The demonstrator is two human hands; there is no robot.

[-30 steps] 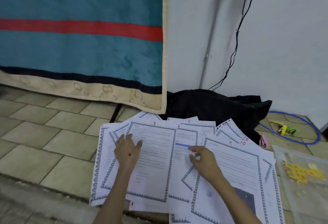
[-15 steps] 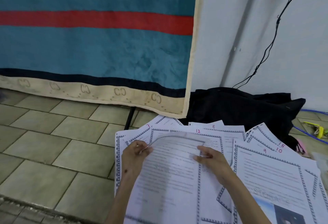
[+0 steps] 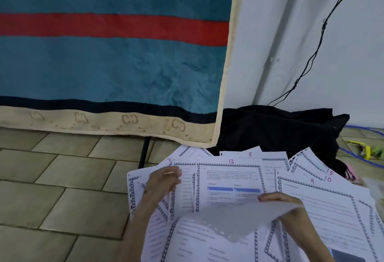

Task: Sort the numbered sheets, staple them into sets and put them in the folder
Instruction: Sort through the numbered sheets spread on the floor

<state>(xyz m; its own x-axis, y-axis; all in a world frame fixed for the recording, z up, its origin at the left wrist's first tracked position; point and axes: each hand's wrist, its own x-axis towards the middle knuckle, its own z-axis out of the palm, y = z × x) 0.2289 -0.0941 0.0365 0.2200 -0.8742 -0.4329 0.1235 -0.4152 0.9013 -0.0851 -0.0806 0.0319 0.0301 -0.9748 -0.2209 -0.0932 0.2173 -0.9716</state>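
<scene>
White sheets [image 3: 332,216] with blue patterned borders lie fanned out on the tiled floor [image 3: 62,199] in front of you, red numbers 12, 5, 9, 10 and 15 showing at their top edges. Your right hand [image 3: 284,205] pinches the edge of one sheet [image 3: 234,220] and has folded it back toward you, so its grey underside now faces up; half a second ago that sheet was only bowed upward between both hands. Folding it back has uncovered sheet 12 [image 3: 230,180] with its blue table band. Your left hand [image 3: 164,185] has let go of the lifted sheet and rests on the left part of the pile, fingers loosely curved, holding nothing. Beyond the pile are a black bag [image 3: 280,128] and a hanging teal blanket [image 3: 114,64].
</scene>
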